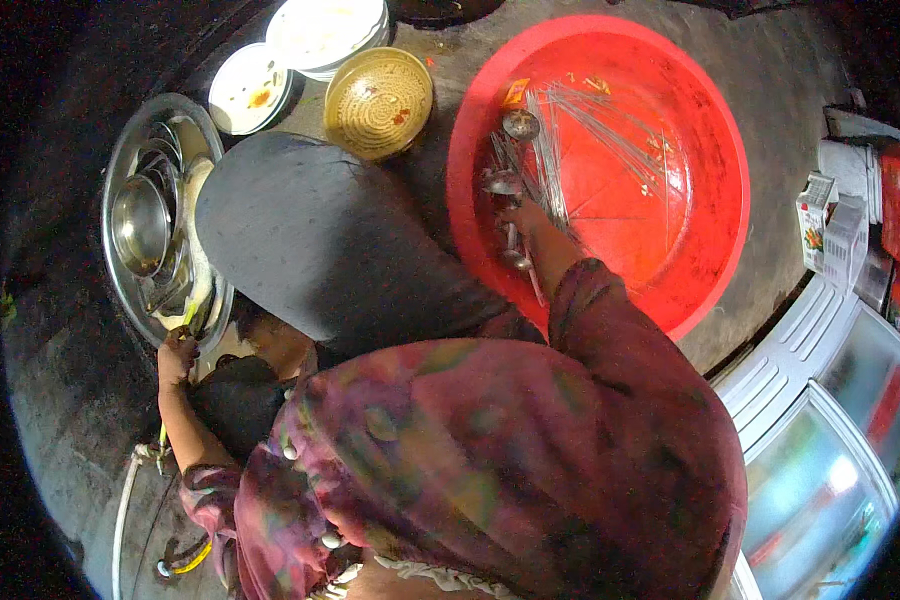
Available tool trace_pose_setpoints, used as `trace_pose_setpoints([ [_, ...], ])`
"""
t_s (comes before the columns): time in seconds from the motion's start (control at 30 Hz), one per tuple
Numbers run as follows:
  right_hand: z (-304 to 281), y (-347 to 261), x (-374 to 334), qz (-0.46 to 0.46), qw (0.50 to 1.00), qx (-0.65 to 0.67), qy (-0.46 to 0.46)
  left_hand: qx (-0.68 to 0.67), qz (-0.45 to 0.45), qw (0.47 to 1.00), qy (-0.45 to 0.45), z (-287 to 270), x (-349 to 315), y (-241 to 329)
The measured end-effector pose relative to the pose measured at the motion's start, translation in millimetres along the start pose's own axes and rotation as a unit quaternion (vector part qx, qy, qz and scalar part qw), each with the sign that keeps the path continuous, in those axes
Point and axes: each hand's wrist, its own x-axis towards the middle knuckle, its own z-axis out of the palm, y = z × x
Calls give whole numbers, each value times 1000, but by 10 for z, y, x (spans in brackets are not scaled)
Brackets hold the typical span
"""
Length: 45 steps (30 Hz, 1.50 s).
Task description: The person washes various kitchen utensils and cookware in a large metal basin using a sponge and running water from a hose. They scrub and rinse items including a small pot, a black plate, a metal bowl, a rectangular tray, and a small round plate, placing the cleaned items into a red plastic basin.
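Observation:
My right hand [526,218] reaches into a wide red plastic tub [715,140], with its fingers closed around a metal ladle [504,183]; the fingertips are partly hidden. Another ladle [520,124] and a spoon-like utensil [516,260] lie close by. Many thin metal skewers [595,125] are spread across the tub's floor. At the left, my left hand [177,354] is closed on a yellow-green hose [198,300] beside the rim of a large metal basin [111,215]. Inside that basin sit metal bowls [141,225] and other dishes.
Stacked white bowls [327,35] with food remains, another white bowl [250,90] and a tan woven-textured bowl [378,100] stand beyond my knee. A white hose [124,510] runs along the lower left. At right are cartons [816,212] and a glass-topped white cabinet [820,470].

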Motion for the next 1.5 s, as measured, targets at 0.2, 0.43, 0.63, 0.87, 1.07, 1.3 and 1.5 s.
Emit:
trace_pose_setpoints([
  [0.2,-581,-518,-657,72,975,205,-46,-65,-49,996,31,75,-216,390],
  [0.43,-1307,-885,-1195,4,953,299,-50,23,6,999,35,59,-158,457],
  [0.63,-1527,-1251,-1396,-46,963,264,34,-55,7,997,54,19,-218,276],
  [0.87,-1758,-1347,-1392,-109,962,75,239,-39,42,997,59,-12,-308,340],
  [1.07,-1941,-1600,-1588,-174,944,203,194,-62,49,994,70,4,-482,436],
  [1.3,-2117,-2219,-1891,-228,921,235,210,-81,55,992,79,4,-460,222],
  [1.5,-2464,-2180,-1332,-213,899,-136,358,59,112,984,124,-64,-490,345],
])
